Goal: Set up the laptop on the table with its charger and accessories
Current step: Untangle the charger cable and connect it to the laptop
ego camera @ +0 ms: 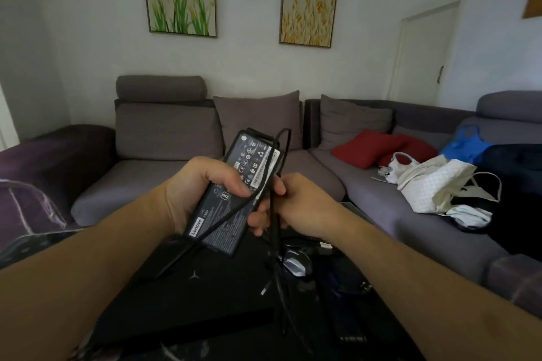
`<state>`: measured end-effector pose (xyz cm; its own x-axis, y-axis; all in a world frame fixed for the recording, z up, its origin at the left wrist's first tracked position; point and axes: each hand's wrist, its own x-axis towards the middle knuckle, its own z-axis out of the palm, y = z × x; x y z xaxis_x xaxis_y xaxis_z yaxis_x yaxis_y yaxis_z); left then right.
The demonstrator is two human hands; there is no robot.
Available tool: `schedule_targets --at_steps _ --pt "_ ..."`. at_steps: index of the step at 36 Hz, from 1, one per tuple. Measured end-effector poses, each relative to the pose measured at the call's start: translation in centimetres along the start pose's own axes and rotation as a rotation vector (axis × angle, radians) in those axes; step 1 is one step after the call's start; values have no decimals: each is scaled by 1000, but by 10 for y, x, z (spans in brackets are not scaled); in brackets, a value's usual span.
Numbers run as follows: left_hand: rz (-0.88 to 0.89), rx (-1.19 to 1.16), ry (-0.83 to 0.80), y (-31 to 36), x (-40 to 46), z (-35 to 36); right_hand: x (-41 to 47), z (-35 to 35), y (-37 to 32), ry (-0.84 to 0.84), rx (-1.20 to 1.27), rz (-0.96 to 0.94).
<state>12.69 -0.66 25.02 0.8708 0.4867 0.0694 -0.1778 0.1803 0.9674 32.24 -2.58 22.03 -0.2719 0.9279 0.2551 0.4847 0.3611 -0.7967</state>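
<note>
Head view: laptop [187,299] lies closed on the table [366,328]. Your left hand [195,187] grips the charger brick [234,193] above it, long axis tilted, far end pointing up and right toward the sofa [164,138]. Right hand [293,199] pinches the cable [275,243]. Risks: dangling loops could tangle or snag the mouse [294,265]; a slipped brick hits the lid.

left hand [193,184]: gripping the Lenovo charger brick [234,193]
right hand [296,202]: pinching its black cable [274,231]
laptop [187,296]: sitting closed on the table, underneath
mouse [294,265]: lying just beside it
</note>
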Motion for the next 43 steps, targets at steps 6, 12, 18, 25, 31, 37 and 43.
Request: schedule_targets --at_steps 6,12,18,25,31,37,43 --pt "31 84 172 6 -3 -8 -7 -46 21 252 -24 46" --pt "66 313 560 -1 10 -17 -19 -121 42 588 -44 62" --pt "90 510 821 -19 19 -25 -58 -182 46 714 -589 197" --pt "76 423 855 -30 47 -13 -77 -199 66 587 -528 307" --pt "113 211 766 -40 83 -1 -58 -186 77 413 5 200" --pt "113 264 712 -49 120 -2 -29 -188 95 474 -448 148" --pt "89 188 652 -65 149 -19 -27 -197 161 419 -777 573"
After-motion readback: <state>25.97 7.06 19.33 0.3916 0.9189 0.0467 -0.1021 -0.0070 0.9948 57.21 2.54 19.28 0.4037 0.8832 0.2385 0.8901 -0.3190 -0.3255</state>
